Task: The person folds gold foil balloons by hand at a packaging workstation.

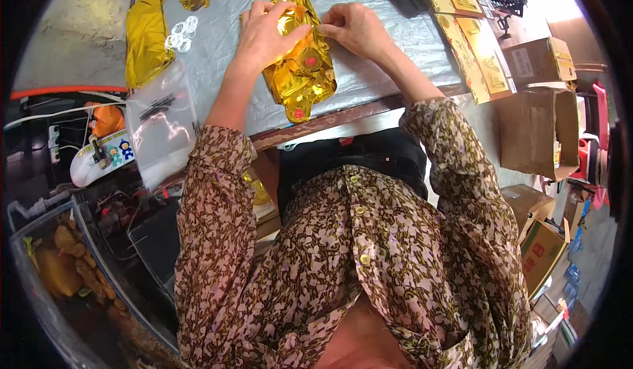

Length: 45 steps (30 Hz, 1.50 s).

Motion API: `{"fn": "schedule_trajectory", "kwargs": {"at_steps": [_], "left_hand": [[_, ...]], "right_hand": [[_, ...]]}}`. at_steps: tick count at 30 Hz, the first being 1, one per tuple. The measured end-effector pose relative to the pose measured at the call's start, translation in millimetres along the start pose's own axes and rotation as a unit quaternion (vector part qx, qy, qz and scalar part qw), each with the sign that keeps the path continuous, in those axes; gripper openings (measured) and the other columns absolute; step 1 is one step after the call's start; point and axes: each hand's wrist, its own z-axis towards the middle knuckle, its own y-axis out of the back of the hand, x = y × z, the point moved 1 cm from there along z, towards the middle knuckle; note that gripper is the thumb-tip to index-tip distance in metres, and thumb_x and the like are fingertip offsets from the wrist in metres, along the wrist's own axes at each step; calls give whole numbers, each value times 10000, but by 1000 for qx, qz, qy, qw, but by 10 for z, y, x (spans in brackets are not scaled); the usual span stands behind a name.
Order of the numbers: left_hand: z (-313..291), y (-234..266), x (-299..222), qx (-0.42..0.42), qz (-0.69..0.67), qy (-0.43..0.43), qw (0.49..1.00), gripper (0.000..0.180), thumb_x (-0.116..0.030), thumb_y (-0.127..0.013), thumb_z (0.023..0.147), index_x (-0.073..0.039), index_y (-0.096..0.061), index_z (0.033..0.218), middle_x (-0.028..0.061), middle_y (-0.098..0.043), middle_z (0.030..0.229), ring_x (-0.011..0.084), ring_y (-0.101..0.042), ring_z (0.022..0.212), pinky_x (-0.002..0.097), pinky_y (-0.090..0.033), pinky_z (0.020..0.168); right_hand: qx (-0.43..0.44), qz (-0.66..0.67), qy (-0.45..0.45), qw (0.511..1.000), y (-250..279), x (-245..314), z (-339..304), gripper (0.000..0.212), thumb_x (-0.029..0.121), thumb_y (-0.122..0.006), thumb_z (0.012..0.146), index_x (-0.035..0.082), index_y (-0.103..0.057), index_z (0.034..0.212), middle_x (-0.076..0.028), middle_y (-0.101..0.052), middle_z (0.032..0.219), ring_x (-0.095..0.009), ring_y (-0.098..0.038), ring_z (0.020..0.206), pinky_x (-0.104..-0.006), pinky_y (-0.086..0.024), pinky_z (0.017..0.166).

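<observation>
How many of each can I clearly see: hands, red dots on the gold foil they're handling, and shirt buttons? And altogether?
Hands: 2
Red dots: 2
Shirt buttons: 3
Total: 7

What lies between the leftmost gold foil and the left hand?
The head view shows white loops on silver sheeting between the gold foil and left hand.
</observation>
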Motion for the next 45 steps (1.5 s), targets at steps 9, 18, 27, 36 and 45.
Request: {"fn": "schedule_trajectory", "kwargs": {"at_steps": [9, 18, 27, 36, 45], "left_hand": [[31, 20, 56, 24, 3, -19, 1000, 592, -500, -807, 877, -198, -684, 1371, 167, -592, 1291, 381, -523, 1271, 464, -432, 1123], [-5, 43, -43, 18, 27, -28, 999, 651, -510, -839, 829, -200, -672, 1377, 159, -569, 1333, 395, -488, 1298, 490, -425, 1133], [-46, 61, -93, 31, 37, -13, 999, 697, -518, -853, 804, -192, -662, 1390, 156, -556, 1357, 399, -489, 1286, 491, -434, 1136], [-59, 47, -131, 22, 38, -7, 999, 724, -534, -859, 783, -188, -665, 1388, 121, -536, 1346, 389, -483, 1281, 505, -442, 1123], [-77, 39, -161, 31, 43, 12, 998, 728, -562, -849, 800, -192, -660, 1397, 95, -511, 1386, 361, -454, 1341, 533, -430, 1132]], "right_hand": [[21, 39, -72, 996, 31, 92, 159, 220, 250, -766, 811, 42, -810, 867, -182, -770, 793, -302, -777, 768, -400, -622, 781], [79, 138, -111, 981, 59, 85, -1, 177, 149, -761, 892, -27, -769, 910, -49, -727, 731, -84, -648, 586, -241, -543, 559], [41, 116, -31, 992, 71, 3, -67, 170, 98, -672, 990, 24, -801, 1071, -22, -756, 802, -140, -683, 695, -294, -558, 645], [-34, -178, 224, 957, 13, -140, -183, 456, 30, -646, 940, 197, -705, 1360, -30, -668, 1227, -282, -592, 1047, -417, -458, 991], [-24, -245, 265, 932, 60, -106, -211, 470, 82, -648, 947, 228, -687, 1392, -3, -641, 1304, -252, -578, 1143, -399, -445, 991]]}}
